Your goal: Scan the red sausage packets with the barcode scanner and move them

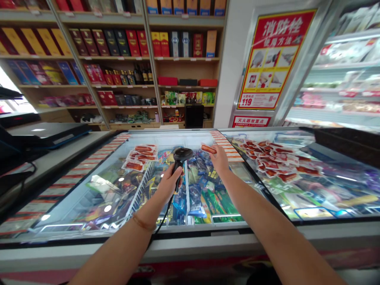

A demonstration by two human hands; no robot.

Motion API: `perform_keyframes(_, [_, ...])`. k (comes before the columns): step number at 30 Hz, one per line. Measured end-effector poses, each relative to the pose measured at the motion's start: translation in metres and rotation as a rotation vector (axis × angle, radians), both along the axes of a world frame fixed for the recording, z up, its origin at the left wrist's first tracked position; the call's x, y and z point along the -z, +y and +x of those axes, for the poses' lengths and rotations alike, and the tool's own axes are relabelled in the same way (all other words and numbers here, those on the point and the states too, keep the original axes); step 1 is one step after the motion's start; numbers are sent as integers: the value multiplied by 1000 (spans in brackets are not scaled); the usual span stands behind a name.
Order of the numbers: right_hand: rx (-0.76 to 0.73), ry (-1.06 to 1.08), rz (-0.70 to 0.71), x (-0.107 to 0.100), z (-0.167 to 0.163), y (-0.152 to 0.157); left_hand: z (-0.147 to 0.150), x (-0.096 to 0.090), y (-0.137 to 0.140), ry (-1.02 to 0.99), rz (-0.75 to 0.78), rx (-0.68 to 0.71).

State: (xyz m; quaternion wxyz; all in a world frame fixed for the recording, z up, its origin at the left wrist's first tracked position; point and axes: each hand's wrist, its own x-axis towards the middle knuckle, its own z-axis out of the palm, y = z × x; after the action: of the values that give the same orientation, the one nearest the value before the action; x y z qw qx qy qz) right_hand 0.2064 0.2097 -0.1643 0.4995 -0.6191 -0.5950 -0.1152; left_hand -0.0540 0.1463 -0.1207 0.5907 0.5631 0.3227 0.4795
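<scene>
My left hand (171,179) is wrapped round the handle of a black barcode scanner (183,153), its head raised above the freezer's glass top. A cable runs from it down past my wrist. In my right hand (220,158) is a small vacuum-packed sausage (208,149), pinched at its right end, a little right of the scanner and apart from it. To the left, a small pile of similar sausage packs (141,155) lies on the glass. A larger heap of sausage packs (271,158) rests on the glass at the right.
Bagged frozen goods (218,202) show through the glass of the chest freezer (202,232). A dark electronic device (50,136) stands on the left counter. Shelves of boxed goods (115,58) line the back wall, beside a red fire-hydrant poster (276,59). A refrigerated shelf unit (341,99) is at right.
</scene>
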Motion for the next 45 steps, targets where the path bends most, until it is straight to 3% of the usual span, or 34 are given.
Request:
perform_keyframes(5, [-48, -108, -61, -2, -4, -2, -19, -23, -9, -113, -89, -217])
perform_keyframes(9, [-104, -142, -91, -10, -35, 2, -71, -43, -13, -148, -65, -341])
perform_keyframes(14, [-360, -161, -121, -34, -139, 23, -152, -57, -19, -142, -87, -534])
perform_keyframes(19, [-455, -188, -170, -57, -257, 44, -213, -61, -35, -107, -120, -686])
perform_keyframes(22, [-432, -246, -199, -55, -297, 54, -238, -60, -48, -84, -111, -733])
perform_keyframes(25, [-336, -283, -237, -45, -313, 59, -254, -59, -58, -57, -126, -748])
perform_keyframes(30, [-280, -311, -237, -38, -314, 54, -256, -59, -62, -64, -124, -727])
perform_keyframes(36, [-280, -329, -128, -47, -291, 36, -226, -58, -55, -110, -103, -650])
perform_keyframes(40, [-239, -355, -121, -43, -237, 17, -187, -55, -50, -126, -102, -553])
perform_keyframes(45, [-99, -393, -147, -29, -127, -22, -117, -43, -37, -154, -82, -397])
